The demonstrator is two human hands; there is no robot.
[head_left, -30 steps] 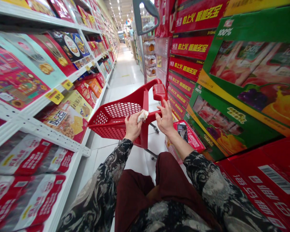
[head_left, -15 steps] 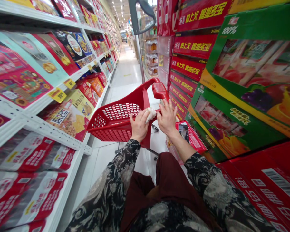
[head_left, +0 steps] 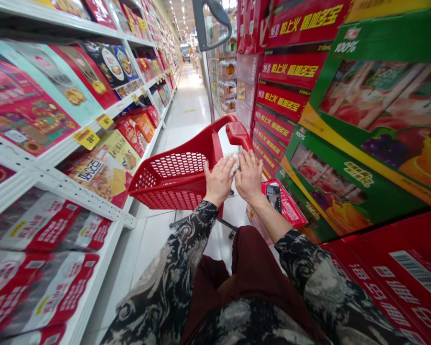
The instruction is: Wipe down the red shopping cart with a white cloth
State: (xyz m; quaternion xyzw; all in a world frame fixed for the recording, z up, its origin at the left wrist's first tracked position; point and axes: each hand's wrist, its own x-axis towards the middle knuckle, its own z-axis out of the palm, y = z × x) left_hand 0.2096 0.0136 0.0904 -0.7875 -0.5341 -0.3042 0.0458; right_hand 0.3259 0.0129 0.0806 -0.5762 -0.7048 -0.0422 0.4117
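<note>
A red plastic shopping cart [head_left: 172,177] stands in the aisle ahead of me, its basket tilted. My left hand [head_left: 219,181] and my right hand [head_left: 249,177] meet at the cart's rear handle bar, side by side. A crumpled white tissue [head_left: 233,163] sits pinched between them, mostly covered by the fingers. The left hand's fingers curl round the tissue. The right hand's fingers lie stretched over the bar and touch the tissue. Both sleeves carry a dark swirl pattern.
White shelves [head_left: 57,158] of boxed snacks with yellow price tags line the left. Stacked red and green drink cartons [head_left: 345,120] wall the right. A red box [head_left: 283,203] lies low by the cart. The pale tiled aisle [head_left: 190,105] runs on ahead.
My left hand has slid right along the handle bar with the tissue and now touches my right hand. The tissue is more covered than before.
</note>
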